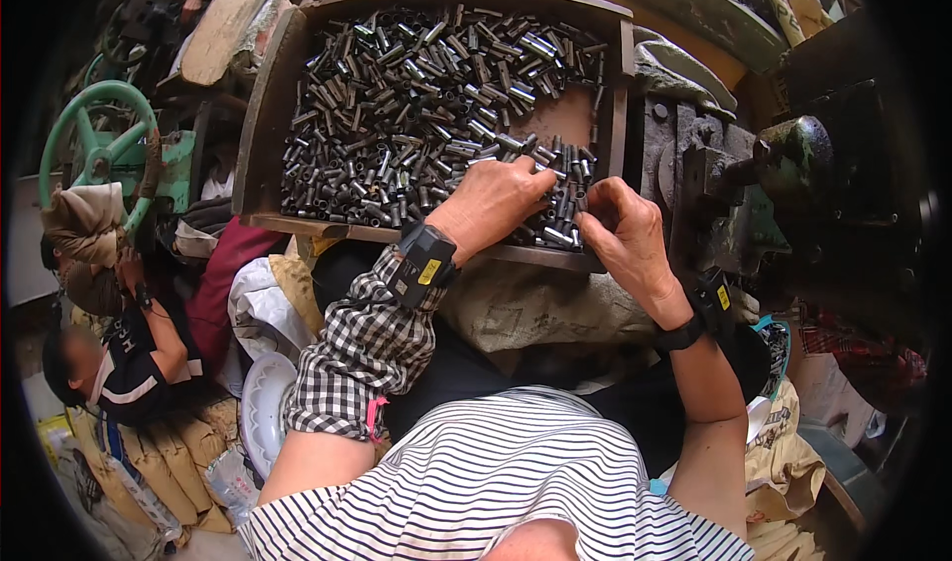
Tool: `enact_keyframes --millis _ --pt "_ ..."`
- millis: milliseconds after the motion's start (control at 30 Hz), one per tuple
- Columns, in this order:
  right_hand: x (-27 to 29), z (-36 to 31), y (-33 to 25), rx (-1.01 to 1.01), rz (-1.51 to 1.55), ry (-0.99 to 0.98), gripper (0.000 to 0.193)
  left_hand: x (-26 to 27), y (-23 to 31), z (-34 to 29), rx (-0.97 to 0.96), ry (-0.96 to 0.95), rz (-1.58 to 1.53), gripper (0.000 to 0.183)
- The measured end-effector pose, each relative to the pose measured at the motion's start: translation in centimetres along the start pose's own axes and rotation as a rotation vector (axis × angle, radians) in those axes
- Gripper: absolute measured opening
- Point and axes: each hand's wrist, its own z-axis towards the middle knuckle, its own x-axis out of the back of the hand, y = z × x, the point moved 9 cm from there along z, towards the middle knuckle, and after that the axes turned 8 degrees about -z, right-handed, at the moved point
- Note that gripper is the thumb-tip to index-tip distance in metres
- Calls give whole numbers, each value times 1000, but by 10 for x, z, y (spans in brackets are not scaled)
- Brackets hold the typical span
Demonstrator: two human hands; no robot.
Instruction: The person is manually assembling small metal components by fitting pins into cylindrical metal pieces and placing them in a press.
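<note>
Head-worn fisheye looks down at the hands (493,206).

Short cylindrical grey metal tubes (407,75) lie heaped in a shallow brown wooden tray (268,115), with the bare left hand (496,202) over its near right part and the bare right hand (633,242) by its near right corner. A round green metal handwheel (99,155) stands left of the tray, a bulky dark metal machine (843,204) right of it.
</note>
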Motion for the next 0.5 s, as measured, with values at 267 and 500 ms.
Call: enact_keyframes --millis 267,500 --pt "-2 0 -1 -46 33 -18 30 -5 2 -2 8 75 -7 13" --pt "-18 -4 19 -321 750 -125 25 0 -11 -12 353 74 -972 17"
